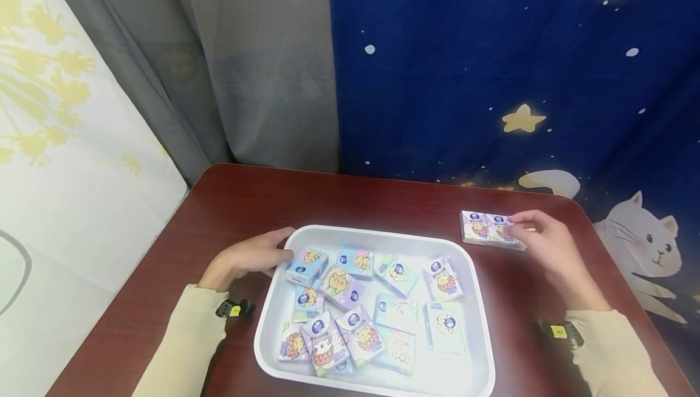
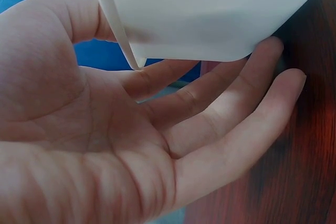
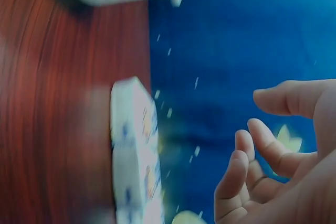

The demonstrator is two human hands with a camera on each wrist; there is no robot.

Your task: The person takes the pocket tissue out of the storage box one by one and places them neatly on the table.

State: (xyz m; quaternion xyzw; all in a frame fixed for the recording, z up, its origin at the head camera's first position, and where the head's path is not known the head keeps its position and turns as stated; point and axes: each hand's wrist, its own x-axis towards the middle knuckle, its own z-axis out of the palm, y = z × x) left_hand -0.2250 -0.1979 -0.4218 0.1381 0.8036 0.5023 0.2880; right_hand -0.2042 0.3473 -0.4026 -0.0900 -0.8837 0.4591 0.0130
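So, the right hand [image 1: 547,242] first: thumb and fingers are held loosely apart, and nothing is gripped. It's poised by the right end of a row of lilac cartoon-printed packs [image 1: 474,228] (pocket tissues, by the look of them), and in the right wrist view a gap shows between fingers and packs. Two packs can be made out clearly from above; a third seems to be partly hidden by the hand.

By the left hand [image 1: 254,255], the near-left-back corner of the white plastic tray [image 1: 445,376] is loosely held, thumb over the rim, fingers lightly bent along the outer wall.

As for doing it well, the row would probably be best squared with light fingertip pressure on the end pack, since soft packs like these could be dented or skewed if pinched hard. The fingers should be lifted clean off so nothing gets dragged.

In the tray, more lilac packs are mixed with blue-green ones, some overlapping. The lilac pack [image 1: 444,278] by the right-hand wall looks easiest to be picked, being barely covered. The tray is best kept steady on the dark red wooden table [image 1: 339,196], not tipped.
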